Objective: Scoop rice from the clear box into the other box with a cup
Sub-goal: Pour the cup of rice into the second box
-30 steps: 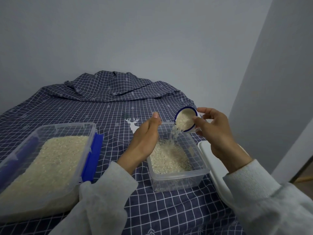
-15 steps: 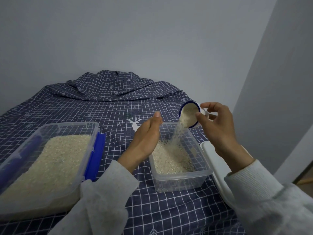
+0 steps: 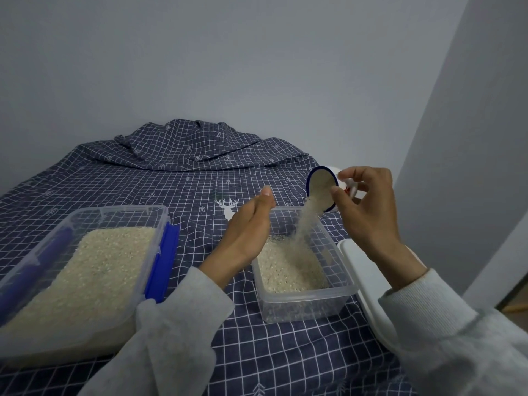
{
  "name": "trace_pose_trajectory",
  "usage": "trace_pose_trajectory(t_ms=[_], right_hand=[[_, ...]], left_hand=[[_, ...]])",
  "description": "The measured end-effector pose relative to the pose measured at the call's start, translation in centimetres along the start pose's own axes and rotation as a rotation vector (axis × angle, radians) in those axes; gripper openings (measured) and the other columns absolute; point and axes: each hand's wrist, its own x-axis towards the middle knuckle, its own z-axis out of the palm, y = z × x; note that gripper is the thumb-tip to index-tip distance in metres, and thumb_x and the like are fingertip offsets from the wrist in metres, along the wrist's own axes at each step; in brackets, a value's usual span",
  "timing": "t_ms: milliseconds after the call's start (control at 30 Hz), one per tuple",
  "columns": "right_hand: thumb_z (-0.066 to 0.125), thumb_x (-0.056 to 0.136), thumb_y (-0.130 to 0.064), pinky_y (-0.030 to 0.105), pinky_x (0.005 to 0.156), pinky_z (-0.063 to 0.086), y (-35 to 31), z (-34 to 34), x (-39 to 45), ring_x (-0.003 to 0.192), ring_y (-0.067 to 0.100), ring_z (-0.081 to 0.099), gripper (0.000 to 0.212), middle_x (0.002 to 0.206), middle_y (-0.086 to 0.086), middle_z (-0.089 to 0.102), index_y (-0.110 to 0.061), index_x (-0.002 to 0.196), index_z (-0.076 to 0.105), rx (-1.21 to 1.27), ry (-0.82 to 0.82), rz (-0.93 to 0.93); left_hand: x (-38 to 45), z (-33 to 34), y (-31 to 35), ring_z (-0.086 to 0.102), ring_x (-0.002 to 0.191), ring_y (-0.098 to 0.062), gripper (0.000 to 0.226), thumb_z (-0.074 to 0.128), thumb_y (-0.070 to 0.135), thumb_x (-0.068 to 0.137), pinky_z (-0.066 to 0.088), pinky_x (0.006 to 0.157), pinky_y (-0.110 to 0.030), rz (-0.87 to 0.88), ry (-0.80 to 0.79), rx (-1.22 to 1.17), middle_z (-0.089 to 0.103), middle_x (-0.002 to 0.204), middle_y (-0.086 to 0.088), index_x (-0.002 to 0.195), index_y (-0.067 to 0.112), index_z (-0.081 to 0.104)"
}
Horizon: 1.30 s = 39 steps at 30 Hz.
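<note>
A large clear box [image 3: 120,212] with blue latches sits at the left, nearly full of rice. A smaller clear box [image 3: 311,301] stands in the middle, its bottom covered with rice. Above its far right corner my right hand [image 3: 368,221] holds a white cup with a blue rim [image 3: 321,188], tipped steeply on its side. A stream of rice [image 3: 304,227] falls from the cup into the small box. My left hand [image 3: 247,232] rests with straight fingers against the small box's left wall.
A white lid [image 3: 368,284] lies flat to the right of the small box, near the table's right edge. A navy checked cloth [image 3: 185,178] covers the table and bunches up at the back against the wall.
My right hand has raised the cup and tipped it further over, and the falling rice has thickened into a steady stream. The left hand has stayed at the box wall.
</note>
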Motion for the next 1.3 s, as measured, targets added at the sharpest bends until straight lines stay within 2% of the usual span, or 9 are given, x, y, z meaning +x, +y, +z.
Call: trace_pose_trajectory(t_ms=[167, 433, 500, 567, 633, 833, 1000, 1133, 1300], right_hand=[[0.072, 0.085, -0.01, 0.0, 0.07, 0.044, -0.1, 0.1, -0.2, 0.09, -0.02, 0.051, 0.021, 0.113, 0.0, 0.043, -0.02, 0.099, 0.06, -0.015, 0.0, -0.086], [0.073, 0.081, -0.006, 0.002, 0.075, 0.042, -0.6, 0.2, -0.4, 0.095, -0.013, 0.046, 0.024, 0.106, -0.002, 0.041, -0.02, 0.095, 0.059, -0.086, -0.004, -0.223], [0.073, 0.081, -0.006, 0.009, 0.079, 0.046, -0.8, 0.3, -0.5, 0.095, -0.004, 0.048, 0.024, 0.106, -0.004, 0.04, -0.021, 0.094, 0.059, -0.099, -0.011, -0.248], [0.072, 0.081, -0.007, 0.025, 0.084, 0.051, -1.1, 0.3, -0.7, 0.099, 0.012, 0.048, 0.023, 0.107, -0.004, 0.04, -0.02, 0.095, 0.059, -0.121, -0.027, -0.27], [0.071, 0.081, -0.007, 0.032, 0.083, 0.052, -1.3, 0.3, -0.9, 0.1, 0.02, 0.048, 0.022, 0.107, -0.004, 0.039, -0.019, 0.096, 0.059, -0.138, -0.041, -0.308], [0.074, 0.08, -0.011, 0.022, 0.077, 0.045, -0.9, 0.5, -1.0, 0.102, 0.015, 0.042, 0.029, 0.11, -0.009, 0.036, -0.024, 0.098, 0.057, -0.199, -0.067, -0.366], [0.076, 0.079, -0.016, 0.02, 0.078, 0.044, -0.5, 1.1, -1.1, 0.106, 0.013, 0.04, 0.031, 0.119, 0.002, 0.047, -0.028, 0.099, 0.055, -0.283, -0.079, -0.374], [0.076, 0.079, -0.012, 0.023, 0.08, 0.047, -1.0, 1.0, -1.3, 0.103, 0.016, 0.044, 0.03, 0.112, 0.0, 0.045, -0.028, 0.094, 0.056, -0.22, -0.065, -0.343], [0.073, 0.083, -0.012, 0.02, 0.08, 0.053, -1.8, 1.0, -0.9, 0.095, 0.007, 0.056, 0.019, 0.113, 0.001, 0.046, -0.019, 0.095, 0.061, -0.004, -0.012, -0.042]], left_hand=[[-0.1, -0.1, 0.1, 0.046, 0.124, -0.007, 0.088, 0.014, 0.084, 0.073, 0.03, 0.104, -0.033, -0.001, 0.0, -0.007, 0.054, 0.135, 0.01, 0.132, 0.028, 0.05], [-0.2, -0.5, 0.3, 0.044, 0.127, -0.009, 0.086, 0.014, 0.08, 0.078, 0.028, 0.108, -0.038, 0.011, 0.008, -0.006, 0.053, 0.137, 0.007, 0.136, 0.025, 0.047], [-0.2, -0.5, 0.3, 0.044, 0.127, -0.008, 0.089, 0.014, 0.081, 0.076, 0.029, 0.108, -0.037, 0.012, 0.006, -0.007, 0.053, 0.137, 0.008, 0.136, 0.025, 0.047], [-0.3, -0.5, 0.3, 0.044, 0.127, -0.008, 0.091, 0.014, 0.082, 0.073, 0.028, 0.107, -0.036, 0.017, 0.006, -0.007, 0.053, 0.137, 0.007, 0.136, 0.025, 0.048], [-0.3, -0.6, 0.3, 0.045, 0.126, -0.008, 0.094, 0.013, 0.084, 0.072, 0.029, 0.106, -0.034, 0.021, 0.01, -0.006, 0.053, 0.136, 0.007, 0.135, 0.024, 0.048], [-0.4, -0.8, 0.4, 0.047, 0.124, -0.009, 0.093, 0.014, 0.084, 0.072, 0.03, 0.106, -0.035, 0.026, 0.015, -0.015, 0.054, 0.135, 0.005, 0.132, 0.023, 0.05], [-0.5, -1.1, 0.5, 0.046, 0.124, -0.008, 0.093, 0.014, 0.083, 0.072, 0.029, 0.103, -0.032, 0.032, 0.012, -0.017, 0.054, 0.135, 0.005, 0.133, 0.023, 0.05], [-0.7, -1.4, 0.6, 0.047, 0.124, -0.008, 0.089, 0.014, 0.082, 0.074, 0.029, 0.103, -0.031, 0.035, 0.019, -0.023, 0.055, 0.134, 0.006, 0.131, 0.024, 0.05], [-1.0, -2.6, 0.8, 0.047, 0.123, -0.005, 0.088, 0.015, 0.081, 0.075, 0.028, 0.098, -0.026, 0.042, 0.033, -0.038, 0.055, 0.135, 0.009, 0.132, 0.025, 0.05]])
